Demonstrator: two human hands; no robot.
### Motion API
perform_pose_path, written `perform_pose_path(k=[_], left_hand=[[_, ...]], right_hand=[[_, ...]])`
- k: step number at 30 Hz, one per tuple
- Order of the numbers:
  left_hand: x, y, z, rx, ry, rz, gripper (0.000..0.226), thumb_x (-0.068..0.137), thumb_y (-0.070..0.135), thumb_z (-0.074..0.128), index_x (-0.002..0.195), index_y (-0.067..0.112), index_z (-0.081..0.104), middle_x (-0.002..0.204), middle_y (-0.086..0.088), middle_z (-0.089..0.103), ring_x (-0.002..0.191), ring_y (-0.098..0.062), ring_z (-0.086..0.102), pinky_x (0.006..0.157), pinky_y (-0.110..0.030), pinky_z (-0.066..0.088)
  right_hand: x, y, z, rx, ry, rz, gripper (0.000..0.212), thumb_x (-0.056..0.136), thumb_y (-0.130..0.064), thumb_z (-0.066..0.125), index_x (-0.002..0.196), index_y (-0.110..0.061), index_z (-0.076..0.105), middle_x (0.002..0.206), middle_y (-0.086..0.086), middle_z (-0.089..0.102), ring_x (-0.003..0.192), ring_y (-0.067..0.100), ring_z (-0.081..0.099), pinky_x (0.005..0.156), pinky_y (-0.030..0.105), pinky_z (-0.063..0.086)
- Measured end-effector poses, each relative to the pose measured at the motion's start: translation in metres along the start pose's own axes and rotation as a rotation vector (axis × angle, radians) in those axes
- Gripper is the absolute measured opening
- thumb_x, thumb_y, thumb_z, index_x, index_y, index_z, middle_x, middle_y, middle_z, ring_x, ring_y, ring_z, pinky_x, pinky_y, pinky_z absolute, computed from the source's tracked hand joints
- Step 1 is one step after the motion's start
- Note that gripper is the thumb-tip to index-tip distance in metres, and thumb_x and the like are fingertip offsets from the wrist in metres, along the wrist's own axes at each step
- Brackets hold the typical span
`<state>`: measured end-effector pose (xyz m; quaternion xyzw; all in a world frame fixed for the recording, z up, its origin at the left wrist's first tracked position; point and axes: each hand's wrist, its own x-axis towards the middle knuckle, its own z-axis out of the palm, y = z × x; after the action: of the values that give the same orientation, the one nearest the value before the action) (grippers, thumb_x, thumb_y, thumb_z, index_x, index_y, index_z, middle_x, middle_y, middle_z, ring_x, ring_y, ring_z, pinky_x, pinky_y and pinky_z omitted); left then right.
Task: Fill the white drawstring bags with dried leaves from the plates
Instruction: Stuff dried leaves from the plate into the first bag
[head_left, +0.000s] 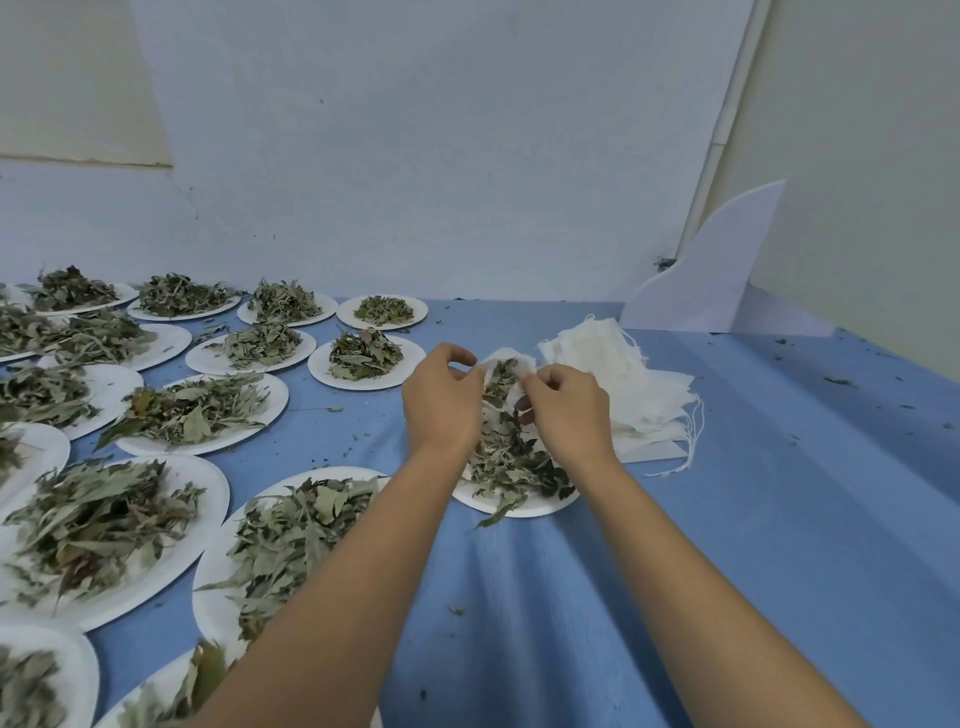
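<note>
White bag pinched: left hand, right hand.

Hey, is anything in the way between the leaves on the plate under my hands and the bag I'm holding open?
Nothing visible. The left hand and right hand pinch the bag open right above the plate, its leaves just below the mouth. The stack of empty bags lies off to the right.

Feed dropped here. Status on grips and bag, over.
Left grip and right grip pinch drawstring bag mouth, leaves inside. Held over leaf plate. Spare bags stacked beside; nothing blocking.
</note>
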<state>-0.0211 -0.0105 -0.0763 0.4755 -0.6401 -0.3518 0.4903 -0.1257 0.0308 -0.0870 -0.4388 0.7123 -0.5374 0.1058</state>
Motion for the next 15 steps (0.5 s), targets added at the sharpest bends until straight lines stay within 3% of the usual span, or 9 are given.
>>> perform_pose_path(k=[3,8,10,12,15], left_hand=[[0.003,-0.004,-0.007,-0.038,0.065,-0.007,0.006,0.088,0.017,0.067,0.089,0.016,0.061,0.075,0.002,0.059,0.064,-0.008,0.054,0.051,-0.005,0.038],[0.008,-0.009,-0.015,0.031,0.120,-0.045,0.004,0.088,0.016,0.065,0.091,0.012,0.066,0.083,0.002,0.062,0.078,-0.013,0.056,0.060,-0.008,0.039],[0.006,-0.011,-0.014,0.120,0.077,-0.059,0.008,0.090,0.019,0.062,0.095,0.018,0.069,0.097,0.002,0.067,0.095,-0.018,0.059,0.082,-0.026,0.047],[0.003,-0.012,-0.014,0.192,0.053,-0.067,0.014,0.092,0.022,0.059,0.098,0.024,0.071,0.107,0.004,0.068,0.110,-0.020,0.056,0.094,-0.042,0.045],[0.001,-0.008,-0.014,0.150,0.066,-0.045,0.019,0.094,0.022,0.055,0.101,0.020,0.073,0.103,0.003,0.069,0.102,-0.016,0.056,0.087,-0.031,0.046]], right_hand=[[0.001,0.003,0.002,0.142,0.059,0.106,0.032,0.092,-0.018,0.054,0.066,-0.001,0.062,0.056,-0.001,0.064,0.069,0.024,0.068,0.076,0.040,0.055],[0.004,0.003,0.006,0.270,0.058,0.180,0.033,0.092,-0.016,0.054,0.061,-0.007,0.059,0.057,-0.001,0.064,0.065,0.021,0.068,0.080,0.046,0.055],[0.003,0.003,0.009,0.292,0.048,0.192,0.032,0.092,-0.017,0.055,0.061,-0.010,0.061,0.052,-0.005,0.064,0.068,0.023,0.069,0.081,0.046,0.055],[0.001,0.003,0.010,0.297,0.045,0.195,0.032,0.091,-0.019,0.055,0.061,-0.011,0.061,0.050,-0.006,0.063,0.069,0.023,0.069,0.083,0.046,0.055],[0.001,0.003,0.009,0.309,0.056,0.191,0.033,0.091,-0.018,0.055,0.060,-0.013,0.060,0.049,-0.007,0.062,0.072,0.027,0.070,0.083,0.047,0.054]])
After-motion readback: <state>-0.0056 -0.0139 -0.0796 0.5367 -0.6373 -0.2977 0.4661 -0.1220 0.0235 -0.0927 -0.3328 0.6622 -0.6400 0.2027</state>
